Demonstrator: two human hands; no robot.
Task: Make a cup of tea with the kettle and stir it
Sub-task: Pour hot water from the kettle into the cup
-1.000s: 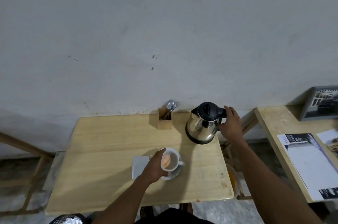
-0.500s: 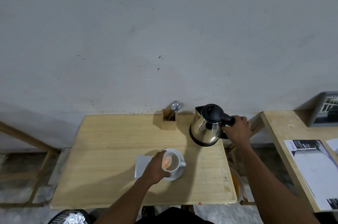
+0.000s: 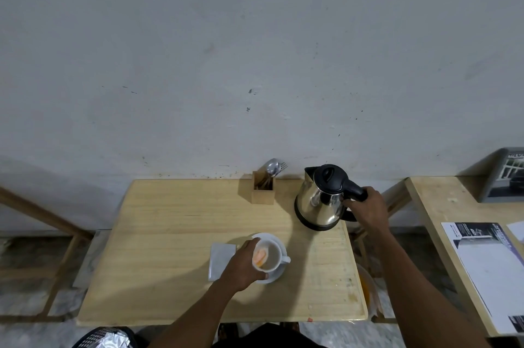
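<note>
A steel kettle (image 3: 319, 203) with a black lid and handle stands at the back right of the wooden table (image 3: 175, 248). My right hand (image 3: 368, 210) is closed around its handle. A white cup (image 3: 270, 255) with an orange tea bag (image 3: 260, 256) inside sits on a white saucer (image 3: 279, 272) near the table's front middle. My left hand (image 3: 241, 268) wraps the cup's left side. A wooden holder (image 3: 263, 191) with spoons and a fork stands at the back edge, left of the kettle.
A white napkin (image 3: 219, 259) lies just left of the saucer. A second wooden table (image 3: 442, 205) with printed sheets and a framed picture stands to the right. A grey wall runs behind both tables.
My right hand has gone from touching the kettle's handle with spread fingers to gripping it. The left hand has stayed on the cup. The camera has shifted slightly.
</note>
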